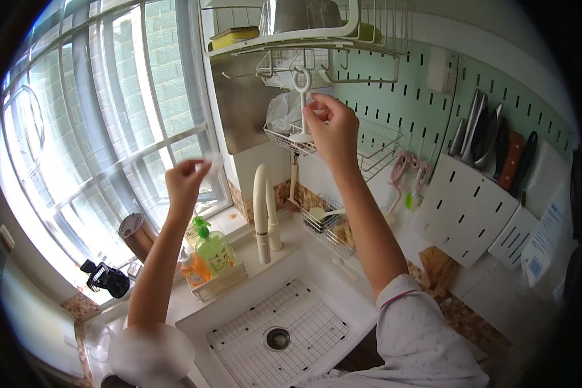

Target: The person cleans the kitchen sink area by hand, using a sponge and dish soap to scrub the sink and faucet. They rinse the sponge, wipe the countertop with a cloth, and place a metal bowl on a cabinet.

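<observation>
My left hand (183,186) is raised before the window, thumb and forefinger pinched on a small, pale, translucent piece (214,164), too blurred to name. My right hand (333,128) is up by the wire rack, its thumb and fingertips drawn together beside a white ring-topped rod with a round base (303,111). Whether those fingertips touch the rod or pinch something thin cannot be made out. The rod stands upright under the rack's hooks. Behind it, a clear plastic bag (282,114) lies in a wire basket (283,137).
Below my arms is a white sink (194,322) with a wire grid (242,334) and a cream faucet (262,208). Green (216,252) and orange (194,269) pump bottles stand in a caddy. Overhead hangs a wire shelf (291,42). At right, knives (510,160) fill a white holder (470,208).
</observation>
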`<state>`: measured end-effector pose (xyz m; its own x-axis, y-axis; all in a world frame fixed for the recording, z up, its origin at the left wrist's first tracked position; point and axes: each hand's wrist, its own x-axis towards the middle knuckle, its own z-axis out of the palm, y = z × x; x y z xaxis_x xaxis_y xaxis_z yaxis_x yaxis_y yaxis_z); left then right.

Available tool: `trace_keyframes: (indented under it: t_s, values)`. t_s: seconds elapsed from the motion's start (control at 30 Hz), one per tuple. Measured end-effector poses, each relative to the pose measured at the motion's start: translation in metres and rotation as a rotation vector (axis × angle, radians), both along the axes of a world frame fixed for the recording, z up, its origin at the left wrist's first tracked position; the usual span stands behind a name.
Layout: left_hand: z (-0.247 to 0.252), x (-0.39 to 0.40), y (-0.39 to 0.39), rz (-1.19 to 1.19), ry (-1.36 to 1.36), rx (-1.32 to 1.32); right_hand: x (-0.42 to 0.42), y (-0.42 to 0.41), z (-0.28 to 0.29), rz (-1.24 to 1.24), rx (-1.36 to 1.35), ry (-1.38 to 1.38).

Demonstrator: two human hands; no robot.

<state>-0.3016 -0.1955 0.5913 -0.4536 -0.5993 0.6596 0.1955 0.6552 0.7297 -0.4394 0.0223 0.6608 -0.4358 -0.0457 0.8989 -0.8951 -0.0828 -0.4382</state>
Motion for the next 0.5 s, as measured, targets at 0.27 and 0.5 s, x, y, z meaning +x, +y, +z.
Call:
trace_keyframes:
  t_s: [0.27, 0.5]
  values:
    - [0.115, -0.152, -0.047, 0.013, 0.325, -0.130, 0.067, 0.052, -0.143, 0.076, -0.164, -0.018]
    - [0.148, -0.253, -0.042, 0.351, 0.150, -0.776, 0.104, 0.123, -0.284, 0.198, 0.369, -0.654]
